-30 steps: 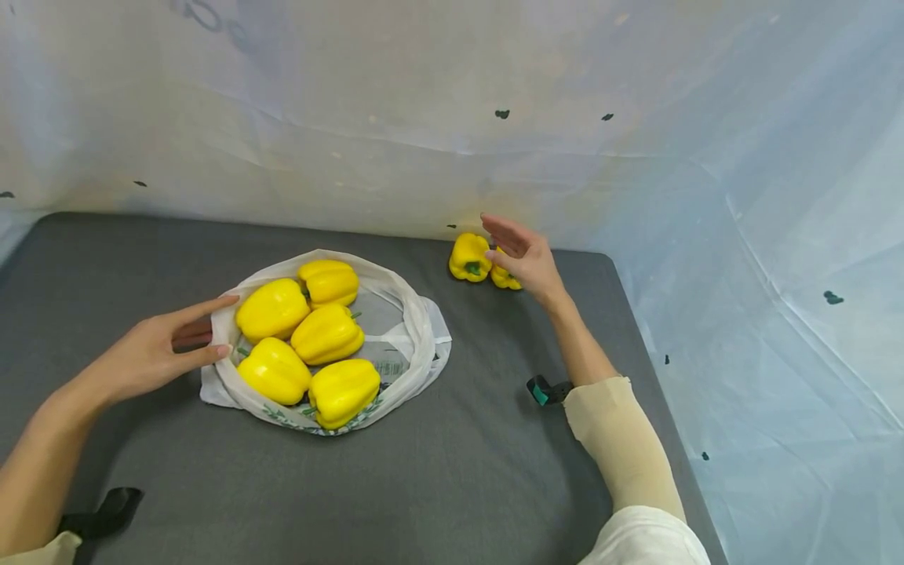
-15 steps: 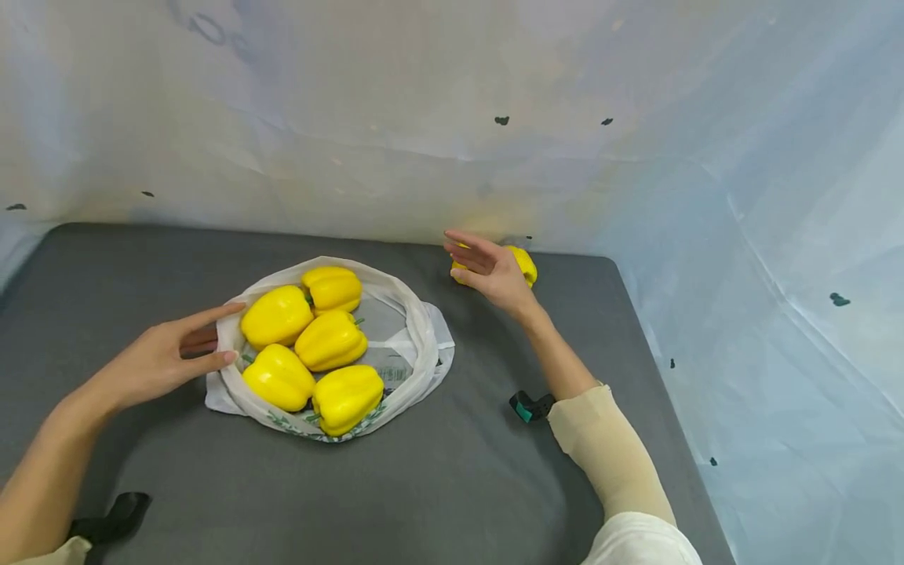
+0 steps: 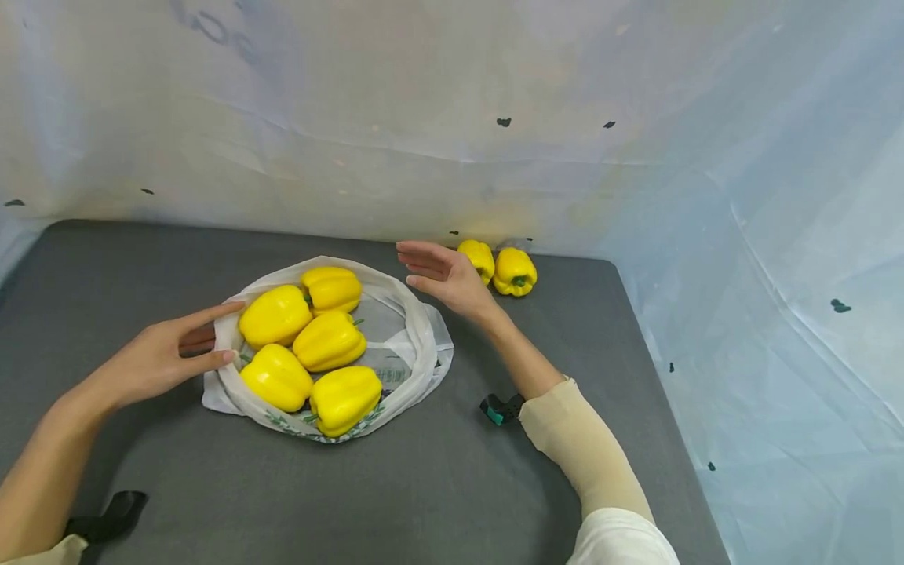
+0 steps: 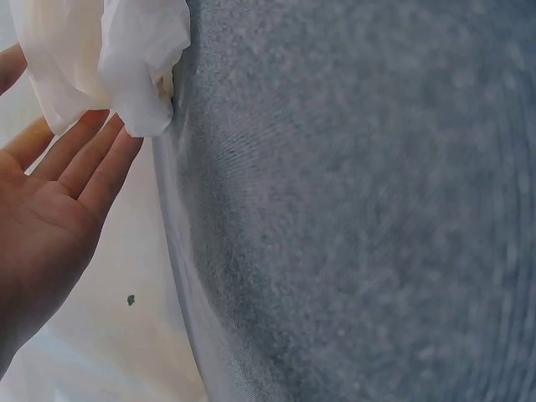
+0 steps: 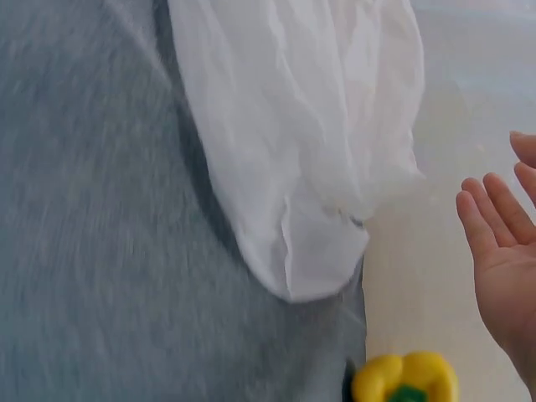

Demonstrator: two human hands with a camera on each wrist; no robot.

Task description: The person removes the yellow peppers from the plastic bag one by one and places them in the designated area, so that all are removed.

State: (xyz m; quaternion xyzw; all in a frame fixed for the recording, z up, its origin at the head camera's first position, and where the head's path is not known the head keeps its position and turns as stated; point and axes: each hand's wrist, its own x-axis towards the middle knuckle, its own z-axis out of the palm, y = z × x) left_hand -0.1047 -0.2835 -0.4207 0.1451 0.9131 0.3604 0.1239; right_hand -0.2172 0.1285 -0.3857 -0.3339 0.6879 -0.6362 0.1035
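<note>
A white plastic bag (image 3: 424,337) with its mouth spread wide sits left of centre in the head view, several yellow bell peppers (image 3: 328,340) inside. At its left rim is my left hand (image 3: 151,361), thumb and fingertips right at the plastic. The left wrist view shows that hand's fingers (image 4: 102,167) extended along the bag's outside (image 4: 71,59). My right hand (image 3: 452,278), fingers extended and holding nothing, is beyond the bag's upper right rim. It overlaps one of two yellow bell peppers (image 3: 515,271) at the back of the table. The right wrist view shows this hand (image 5: 511,260) apart from the bag (image 5: 276,151).
The dark grey table (image 3: 339,502) meets a whitish sheet wall (image 3: 395,118) at the back. Another sheet wall (image 3: 791,337) runs along the right edge. Black camera mounts jut from both wrists.
My right hand has moved left from the two back peppers toward the bag, uncovering the right-hand pepper. My left hand stays at the bag's left rim.
</note>
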